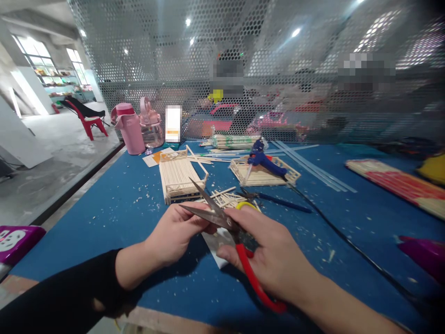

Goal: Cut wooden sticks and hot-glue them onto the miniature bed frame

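Observation:
My right hand (267, 246) is closed round a pair of scissors (217, 215) with red handles, its blades parted and pointing up to the left. Close beside the blades, my left hand (174, 232) has its fingers pinched together; what they hold, if anything, is hidden behind the scissors. A small pale sheet (217, 250) lies under the hands. Just beyond them is a loose pile of short wooden sticks (225, 198). Behind my left hand stands a small stick-built model (181, 174) with a slatted top and rails.
A blue glue gun (266, 160) rests on a second stick frame (239, 174), its black cord (333, 227) running right. Blue-handled pliers (285, 202) lie nearby. Clear glue sticks (309, 167), a pink flask (130, 130) and a bottle (151, 127) stand or lie farther back, before a perforated metal screen (156, 60).

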{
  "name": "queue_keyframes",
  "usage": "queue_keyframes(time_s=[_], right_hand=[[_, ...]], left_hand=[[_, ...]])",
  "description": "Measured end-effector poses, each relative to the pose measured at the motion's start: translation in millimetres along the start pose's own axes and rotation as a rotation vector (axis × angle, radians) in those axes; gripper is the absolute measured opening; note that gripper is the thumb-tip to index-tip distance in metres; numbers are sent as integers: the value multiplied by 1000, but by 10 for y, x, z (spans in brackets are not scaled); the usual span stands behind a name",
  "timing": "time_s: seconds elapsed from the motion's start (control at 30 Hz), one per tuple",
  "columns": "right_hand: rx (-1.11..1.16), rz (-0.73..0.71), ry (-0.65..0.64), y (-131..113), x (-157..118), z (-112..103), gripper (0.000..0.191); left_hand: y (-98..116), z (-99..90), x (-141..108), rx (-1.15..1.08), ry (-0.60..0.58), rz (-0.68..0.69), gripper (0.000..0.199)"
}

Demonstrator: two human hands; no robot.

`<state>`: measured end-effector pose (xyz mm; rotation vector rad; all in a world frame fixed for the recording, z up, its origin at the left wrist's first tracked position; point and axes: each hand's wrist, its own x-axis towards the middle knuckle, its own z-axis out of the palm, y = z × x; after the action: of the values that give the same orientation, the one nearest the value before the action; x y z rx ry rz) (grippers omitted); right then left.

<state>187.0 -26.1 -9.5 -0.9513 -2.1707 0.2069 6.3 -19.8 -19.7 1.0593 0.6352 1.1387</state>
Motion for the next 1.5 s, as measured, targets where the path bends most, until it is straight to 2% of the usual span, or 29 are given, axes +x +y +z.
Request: queue_keyframes(time_s=[0.23,0.47,0.73,0.93,1.03,1.1,1.23,1.3,1.4,1.5], right_hand=[[39,40,-45,31,0,18,34],[-69,22,-71,11,19,7,50],[-68,-67,-55,19,35,-19,51],[-9,-11,-48,-7,31,-29,34],[106,78,-60,-59,54,-5,25],[205,199,-57,-97,78,21,23],[516,485,33,-144,114,65,27],[675,583,61,-145,117,77,31],[885,653,42,-124,102,95,33],[1046,667,55,-95,86,123,36]], left_hand=[[-11,-7,11,-55,16,-4,24],[-8,-19,17,-64,19,17,21],[4,-30,20,-1,26,10,21],[9,-13,2,76,6,59,28],[20,12,-2,170,22,70,30],[24,28,-9,328,50,112,25],[8,31,-30,744,1,346,16],[0,22,-35,863,-40,454,15],[3,12,-40,905,-49,517,16],[8,20,-42,836,-18,480,15]])
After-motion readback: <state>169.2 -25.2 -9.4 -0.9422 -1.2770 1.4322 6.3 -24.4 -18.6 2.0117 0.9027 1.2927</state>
